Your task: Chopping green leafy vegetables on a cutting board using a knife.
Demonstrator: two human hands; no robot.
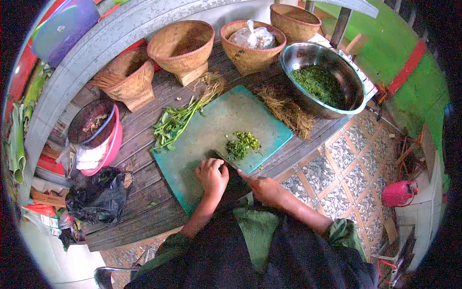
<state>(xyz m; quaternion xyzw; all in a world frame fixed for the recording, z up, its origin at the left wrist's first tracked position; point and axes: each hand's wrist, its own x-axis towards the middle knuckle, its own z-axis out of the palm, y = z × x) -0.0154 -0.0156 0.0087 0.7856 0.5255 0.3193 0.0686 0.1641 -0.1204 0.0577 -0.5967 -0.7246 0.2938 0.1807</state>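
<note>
My right hand (265, 188) grips a knife (226, 159), its forefinger stretched along toward the blade. The blade lies low over the near part of a green cutting board (213, 123). Close by the blade, my left hand (213, 175) rests on the board with its fingers curled; whether anything is under them is hidden. Just beyond the blade sits a small heap of chopped greens (243, 144). Uncut leafy stems (177, 124) with roots lie across the board's left edge. Cut-off roots (287, 112) are piled along its right side.
A steel bowl (355, 97) of chopped greens stands at the far right. Several woven baskets (184, 48) line the back of the wooden table (144, 180). At left are a pink basin (112, 151) with a dark bowl (77, 128) and a black plastic bag (97, 198).
</note>
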